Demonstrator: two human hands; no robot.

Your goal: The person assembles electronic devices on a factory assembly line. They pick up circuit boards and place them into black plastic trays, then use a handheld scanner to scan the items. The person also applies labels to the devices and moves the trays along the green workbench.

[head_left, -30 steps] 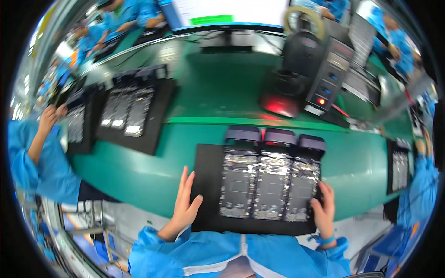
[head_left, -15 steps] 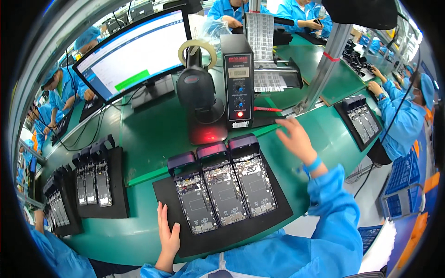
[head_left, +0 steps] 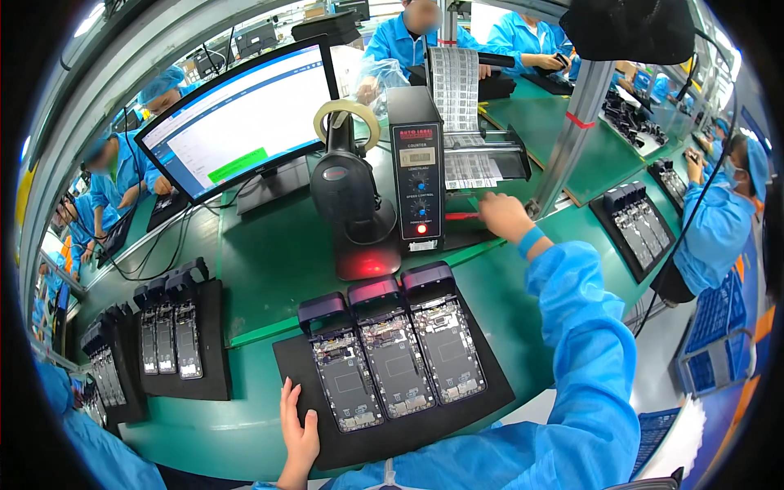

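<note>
Opened devices (head_left: 398,374) are laid on black mat (head_left: 367,445), green bench (head_left: 261,286); left hand (head_left: 300,433) spread, empty; right hand (head_left: 505,216) grip undeterminable; workers (head_left: 398,47) seen beyond.

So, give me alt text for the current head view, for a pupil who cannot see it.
A person's right hand is beside a label dispenser on a green bench; the left hand is at the left edge of a black mat bearing three opened devices. A lit monitor stands behind.
</note>
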